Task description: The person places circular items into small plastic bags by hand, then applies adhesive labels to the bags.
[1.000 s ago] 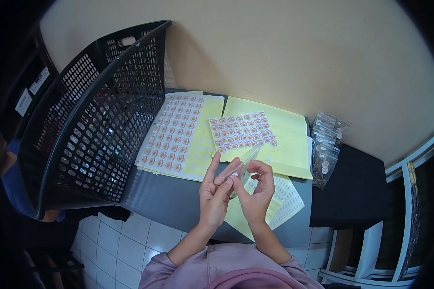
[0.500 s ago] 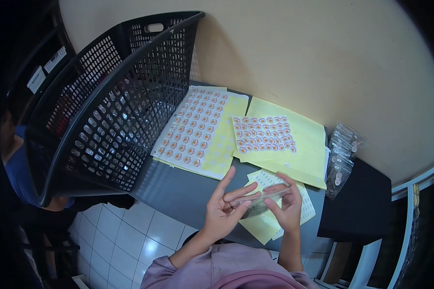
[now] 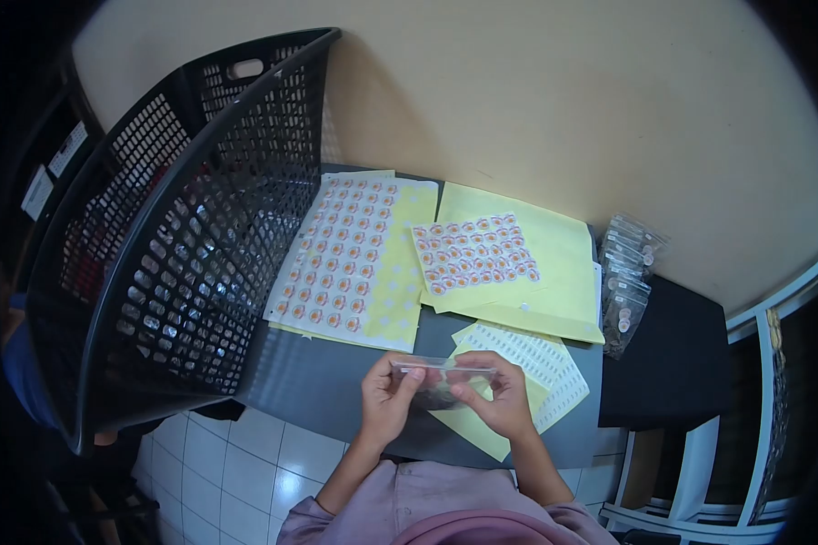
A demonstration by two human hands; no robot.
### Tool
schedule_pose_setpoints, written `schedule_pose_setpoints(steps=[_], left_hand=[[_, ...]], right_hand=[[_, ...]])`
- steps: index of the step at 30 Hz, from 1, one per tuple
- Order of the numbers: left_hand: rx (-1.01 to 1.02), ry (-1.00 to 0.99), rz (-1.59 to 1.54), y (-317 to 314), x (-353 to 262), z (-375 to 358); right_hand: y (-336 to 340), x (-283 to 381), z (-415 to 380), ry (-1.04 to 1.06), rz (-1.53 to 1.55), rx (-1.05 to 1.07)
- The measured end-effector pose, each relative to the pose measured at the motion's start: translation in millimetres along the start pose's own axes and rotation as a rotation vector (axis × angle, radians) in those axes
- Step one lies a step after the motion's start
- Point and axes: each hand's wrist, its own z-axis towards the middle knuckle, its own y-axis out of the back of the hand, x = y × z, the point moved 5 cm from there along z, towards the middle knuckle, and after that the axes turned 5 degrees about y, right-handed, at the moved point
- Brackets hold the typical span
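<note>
A clear plastic zip bag (image 3: 441,392) with something dark inside is stretched between my two hands, above the near edge of the grey table (image 3: 327,372). My left hand (image 3: 389,397) pinches its left side, thumb in front. On the right side my right hand (image 3: 498,396) grips it the same way. What the bag contains is too blurred to name. Just beyond my right hand lie white sheets of small printed labels (image 3: 527,363) and a yellow sheet (image 3: 482,434).
A large black plastic basket (image 3: 200,195) holding shiny packets stands at the left. Sheets of round stickers (image 3: 336,259) and yellow backing paper (image 3: 554,245) lie along the wall. Several filled bags (image 3: 625,300) rest by a black surface (image 3: 663,363) at right. Another person (image 3: 27,377) is at far left.
My left fingers, spread before, have closed on the bag's left side. The bag is now held level and spread between both hands. The view has shifted slightly.
</note>
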Motion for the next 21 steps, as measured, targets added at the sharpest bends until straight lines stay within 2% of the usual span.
schedule_pose_setpoints(steps=[1,3,5,7,9,11,13,14,15,17,18,20,21], left_hand=[[-0.049,0.006,0.008,5,2,2],[-0.086,0.036,0.016,12,3,9],[-0.141,0.177,-0.276,24,9,15],[-0.118,0.232,-0.332,35,16,27],[-0.047,0.396,-0.742,33,29,42],[0.023,0.459,-0.829,22,31,61],[0.281,0.637,-1.111,-2,36,77],[0.233,0.74,-1.119,-13,38,85],[0.242,0.744,-1.118,-20,43,96],[0.423,0.858,-1.104,-41,62,115],[0.435,0.862,-1.103,-49,68,126],[0.554,0.985,-0.86,-68,82,139],[0.563,0.989,-0.857,-77,85,146]], right_hand=[[-1,2,3,0.07,-0.072,0.057],[4,1,9,0.061,-0.006,0.085],[21,-6,14,0.072,-0.054,0.002],[50,-7,18,0.081,-0.316,-0.238],[85,-23,19,0.04,-0.357,-0.409],[117,-40,30,0.027,-0.437,-0.459],[136,-42,49,0.017,-0.713,-0.434],[144,-47,58,0.017,-0.717,-0.442],[150,-53,69,-0.013,-0.811,-0.388],[160,-65,81,-0.042,-0.91,-0.343],[160,-69,87,-0.008,-1.016,-0.303],[157,-74,92,0.001,-1.159,-0.235],[156,-76,92,0.001,-1.163,-0.245]])
